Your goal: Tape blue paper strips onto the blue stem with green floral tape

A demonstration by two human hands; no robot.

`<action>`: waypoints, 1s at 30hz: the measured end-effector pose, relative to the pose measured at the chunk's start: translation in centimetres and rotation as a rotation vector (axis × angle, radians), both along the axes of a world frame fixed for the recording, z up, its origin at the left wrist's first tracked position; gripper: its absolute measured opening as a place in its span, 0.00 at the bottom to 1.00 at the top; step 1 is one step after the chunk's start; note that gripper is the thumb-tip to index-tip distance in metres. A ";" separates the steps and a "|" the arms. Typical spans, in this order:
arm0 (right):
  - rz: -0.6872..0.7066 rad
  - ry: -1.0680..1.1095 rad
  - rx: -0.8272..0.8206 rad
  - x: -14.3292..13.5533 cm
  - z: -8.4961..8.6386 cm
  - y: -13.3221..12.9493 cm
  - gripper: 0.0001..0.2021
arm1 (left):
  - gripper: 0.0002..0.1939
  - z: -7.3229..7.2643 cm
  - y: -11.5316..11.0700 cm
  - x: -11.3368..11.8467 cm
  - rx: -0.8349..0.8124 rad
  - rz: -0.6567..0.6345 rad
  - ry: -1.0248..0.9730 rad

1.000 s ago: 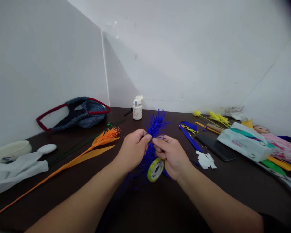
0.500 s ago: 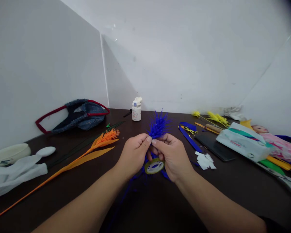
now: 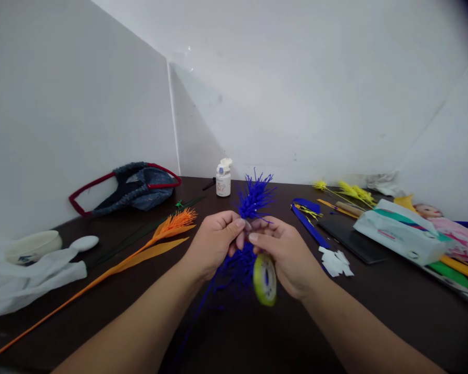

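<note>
A blue spiky artificial flower (image 3: 254,197) stands between my hands over the dark table (image 3: 257,337), its blue stem running down toward me. My left hand (image 3: 214,241) pinches the stem just below the spiky head. Close against it, my right hand (image 3: 284,252) also pinches at the stem with thumb and forefinger. A yellow-green roll of tape (image 3: 264,278) hangs at the right hand, edge toward me and blurred. How the fingers hold the roll is hidden.
An orange feather-like flower (image 3: 167,226) on a long stem lies to the left, with a white cloth (image 3: 31,278), a bowl (image 3: 31,245) and a denim bag (image 3: 140,184). A white bottle (image 3: 223,179) stands at the back. Yellow flowers (image 3: 351,191), blue strips (image 3: 308,221), white scraps (image 3: 333,261) and a tissue pack (image 3: 401,231) lie right.
The tape roll has swung from lying flat under my right hand to hanging edge-on, lower and further right. Both hands stay pinched at the blue stem.
</note>
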State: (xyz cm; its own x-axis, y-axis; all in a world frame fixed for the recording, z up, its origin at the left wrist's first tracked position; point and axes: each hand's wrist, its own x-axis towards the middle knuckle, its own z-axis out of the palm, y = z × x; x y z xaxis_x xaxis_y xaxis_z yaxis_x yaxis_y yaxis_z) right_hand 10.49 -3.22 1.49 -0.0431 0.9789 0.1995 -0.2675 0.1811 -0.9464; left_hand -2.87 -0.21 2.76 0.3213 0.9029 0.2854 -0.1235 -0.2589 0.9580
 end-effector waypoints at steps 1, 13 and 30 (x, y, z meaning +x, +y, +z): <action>0.045 -0.036 0.007 0.0 0.0 -0.1 0.07 | 0.13 0.1 0.1 -0.1 0.007 0.013 -0.004; -0.082 -0.034 0.054 0.3 -0.3 -0.9 0.07 | 0.11 -0.5 2.5 -1.6 0.188 0.185 0.116; -0.352 -0.598 0.582 -5.5 -1.5 -4.2 0.13 | 0.11 -1.8 2.9 -0.4 0.018 0.155 -0.377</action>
State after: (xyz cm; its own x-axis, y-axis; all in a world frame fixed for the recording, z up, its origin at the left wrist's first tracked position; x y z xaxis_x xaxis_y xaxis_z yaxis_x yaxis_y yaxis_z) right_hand 5.00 -7.38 -0.05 -0.0162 0.7064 0.7077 0.4009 0.6530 -0.6426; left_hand -3.29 2.67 1.00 0.0516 0.9261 0.3736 -0.4235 -0.3186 0.8481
